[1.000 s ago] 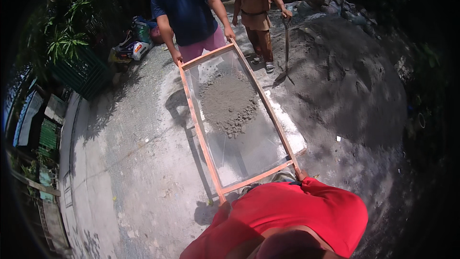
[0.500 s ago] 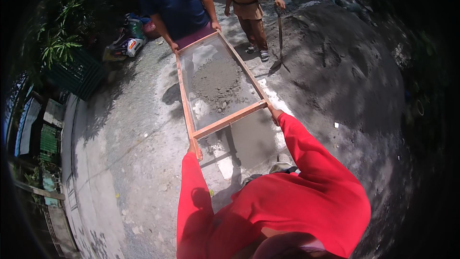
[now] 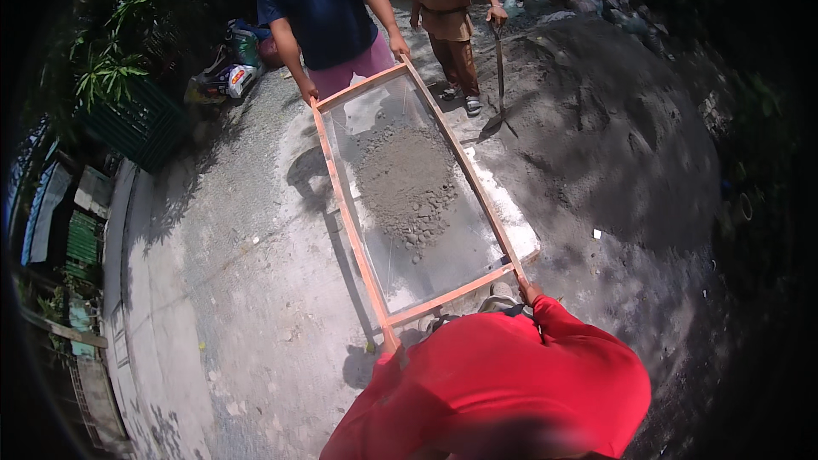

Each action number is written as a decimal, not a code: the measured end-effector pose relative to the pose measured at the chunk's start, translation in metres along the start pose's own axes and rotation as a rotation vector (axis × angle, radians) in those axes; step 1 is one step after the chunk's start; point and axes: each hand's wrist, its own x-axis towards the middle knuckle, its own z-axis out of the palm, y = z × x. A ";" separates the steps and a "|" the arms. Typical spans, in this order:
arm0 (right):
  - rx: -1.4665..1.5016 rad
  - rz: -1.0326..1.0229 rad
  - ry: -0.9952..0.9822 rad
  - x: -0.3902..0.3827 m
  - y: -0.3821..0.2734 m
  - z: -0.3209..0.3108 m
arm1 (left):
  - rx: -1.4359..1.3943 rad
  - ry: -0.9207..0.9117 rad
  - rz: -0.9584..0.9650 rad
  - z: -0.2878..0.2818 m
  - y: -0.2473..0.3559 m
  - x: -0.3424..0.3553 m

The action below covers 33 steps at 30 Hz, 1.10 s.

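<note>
The wooden frame [image 3: 450, 295] with a see-through mesh is held raised over the ground [image 3: 256, 315], in the middle of the view, its long sides running from about 11 to 5 o'clock. Taking the frame's centre as the middle of the clock, the left hand [image 3: 391, 343] is clamped on the rail end between 6 and 7 o'clock, partly covered by the red sleeve, and the right hand [image 3: 529, 290] is clamped on the other rail end toward 4 o'clock; the two hands are well apart. A lumpy grey heap [image 3: 405, 175] lies upon the mesh. At 11 o'clock a person in a blue shirt [image 3: 319, 13] grips the far rail ends. Near 1 o'clock a shovel [image 3: 500, 77] stands under another person's hand, and at 2 o'clock rises a big grey mound [image 3: 605, 119].
</note>
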 end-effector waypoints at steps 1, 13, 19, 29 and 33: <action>0.020 -0.045 -0.026 0.009 -0.016 0.005 | -0.201 -0.087 -0.267 -0.005 0.015 0.006; 0.021 0.065 -0.178 0.080 -0.186 0.062 | -0.360 -0.356 -0.813 -0.026 0.142 0.159; 0.020 0.032 -0.096 0.054 0.013 -0.003 | -0.238 -0.173 -0.313 -0.005 0.013 -0.005; -0.079 -0.049 -0.039 0.071 -0.058 0.019 | -0.332 -0.258 -0.821 -0.001 0.070 0.057; 0.083 -0.006 -0.248 0.108 -0.191 0.063 | -0.331 -0.260 -0.791 -0.019 0.159 0.169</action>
